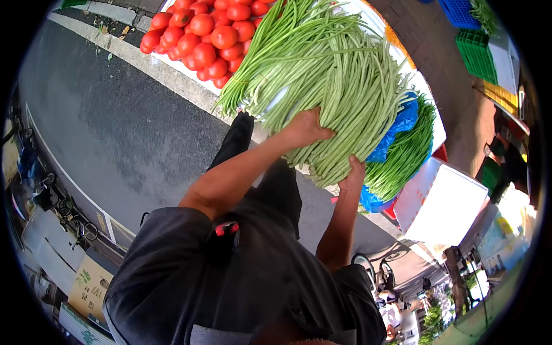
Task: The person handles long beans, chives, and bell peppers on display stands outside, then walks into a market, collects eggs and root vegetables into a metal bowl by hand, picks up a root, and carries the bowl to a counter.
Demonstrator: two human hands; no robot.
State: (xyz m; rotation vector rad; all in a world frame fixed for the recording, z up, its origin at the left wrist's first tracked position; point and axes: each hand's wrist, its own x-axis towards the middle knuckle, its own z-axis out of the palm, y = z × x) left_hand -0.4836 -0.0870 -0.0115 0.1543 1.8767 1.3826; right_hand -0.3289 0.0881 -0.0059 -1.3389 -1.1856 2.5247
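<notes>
A large pile of pale green long beans lies in front of me on the stall. My left hand grips the near part of the pile, its thumb pointing right across the beans. At the near right end, my right hand holds the bean ends with its thumb on top and its fingers hidden beneath. Thinner, darker green stalks rest along the left side of the beans. Just right of the pile, a bunch of thin green leafy stalks sits in blue plastic.
Red tomatoes are heaped left of the beans. A white foam box stands to the right. Blue and green crates are at the far right. A kerb runs below the stall beside asphalt road.
</notes>
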